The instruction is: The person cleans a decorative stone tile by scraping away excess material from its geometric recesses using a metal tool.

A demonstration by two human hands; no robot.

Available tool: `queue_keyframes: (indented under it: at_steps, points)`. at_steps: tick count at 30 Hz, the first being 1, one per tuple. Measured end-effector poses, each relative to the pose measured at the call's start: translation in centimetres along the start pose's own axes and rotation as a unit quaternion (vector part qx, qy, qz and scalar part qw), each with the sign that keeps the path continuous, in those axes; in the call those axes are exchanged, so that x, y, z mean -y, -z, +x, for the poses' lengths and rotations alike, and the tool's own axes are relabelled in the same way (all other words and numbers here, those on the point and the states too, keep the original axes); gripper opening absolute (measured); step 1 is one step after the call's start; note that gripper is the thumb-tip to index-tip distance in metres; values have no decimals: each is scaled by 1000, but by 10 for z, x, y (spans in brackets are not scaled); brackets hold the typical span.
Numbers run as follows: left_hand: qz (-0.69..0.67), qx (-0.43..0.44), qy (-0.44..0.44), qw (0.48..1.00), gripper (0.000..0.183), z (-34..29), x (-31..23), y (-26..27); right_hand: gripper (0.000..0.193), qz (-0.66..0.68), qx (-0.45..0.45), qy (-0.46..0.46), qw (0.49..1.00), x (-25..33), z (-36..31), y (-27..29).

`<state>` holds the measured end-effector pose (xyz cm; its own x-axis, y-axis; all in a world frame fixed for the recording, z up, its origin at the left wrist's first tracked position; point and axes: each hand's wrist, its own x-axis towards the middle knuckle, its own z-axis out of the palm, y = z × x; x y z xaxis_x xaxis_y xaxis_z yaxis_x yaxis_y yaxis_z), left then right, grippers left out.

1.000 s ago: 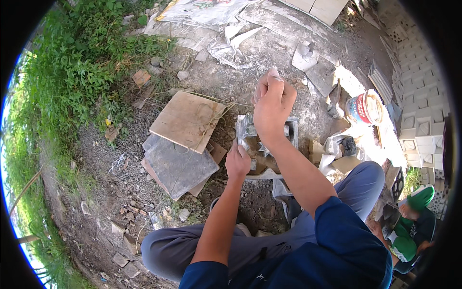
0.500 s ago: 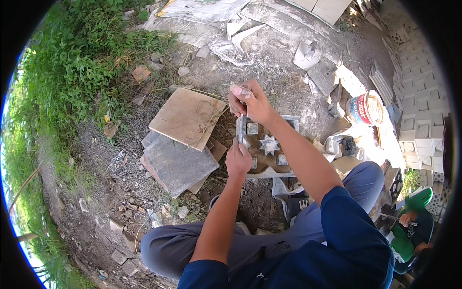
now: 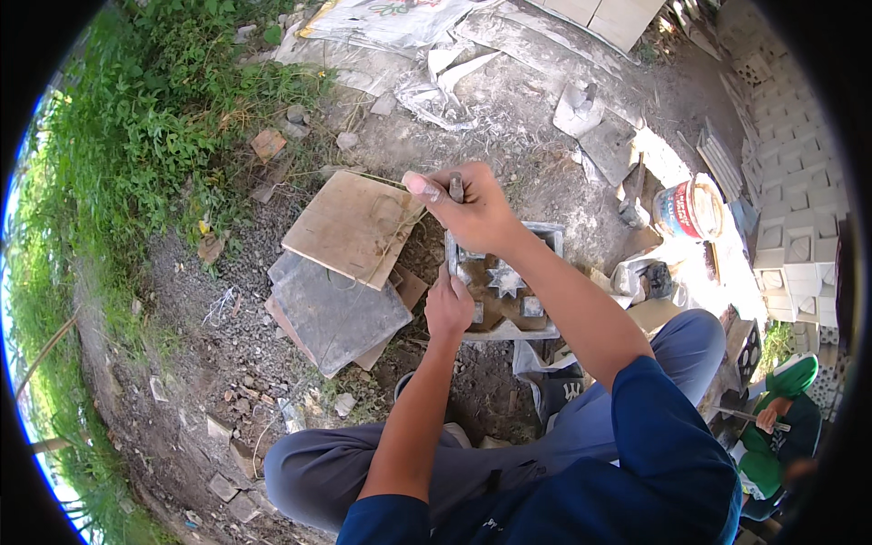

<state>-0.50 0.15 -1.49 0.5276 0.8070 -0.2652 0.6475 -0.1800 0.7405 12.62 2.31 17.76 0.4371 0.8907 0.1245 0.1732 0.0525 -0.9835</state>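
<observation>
A grey square mould [image 3: 509, 334] with a raised rim lies on the ground before me. Inside it are a star-shaped block [image 3: 507, 279] and several small square blocks on a brown surface. My left hand [image 3: 448, 307] is closed on the mould's left rim, its fingers partly hidden. Above the mould's far left corner, my right hand [image 3: 468, 209] is curled round a short dark rod-like tool [image 3: 456, 187]. Only the tool's end shows, and its kind cannot be made out. My right forearm covers part of the mould's right side.
Left of the mould lie a wooden board [image 3: 350, 227] and a grey slab [image 3: 338, 313], stacked. A white bucket [image 3: 688, 211] stands at the right, near a flat spade-like blade [image 3: 579, 107]. Pale blocks [image 3: 790, 236] line the right side. Another person [image 3: 779, 422] sits at lower right.
My right hand has turned and shifted slightly left, so the tool's end now shows above the fist. My left hand stays at the mould's rim.
</observation>
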Motion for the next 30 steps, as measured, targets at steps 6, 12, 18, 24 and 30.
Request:
queue_keyframes:
  at_steps: [6, 12, 18, 24, 30]
  points:
    - [-14, -16, -18, 1000, 47, 1, -1, -8, 54, -43, -5, -26, 999, -23, 1, -2]
    - [-16, -28, -28, 999, 48, 1, -5, -10, 54, -21, -44, 9, 999, -31, -12, 6]
    - [-3, 11, 6, 1000, 53, 0, -4, -3, 51, 22, -50, -7, 998, -17, -7, 20]
    - [9, 2, -4, 1000, 52, 4, 12, -7, 54, -81, -35, 17, 996, -18, -1, -3]
    - [-6, 14, 10, 1000, 50, 0, -11, -3, 48, -70, -31, 11, 997, -33, -1, 2]
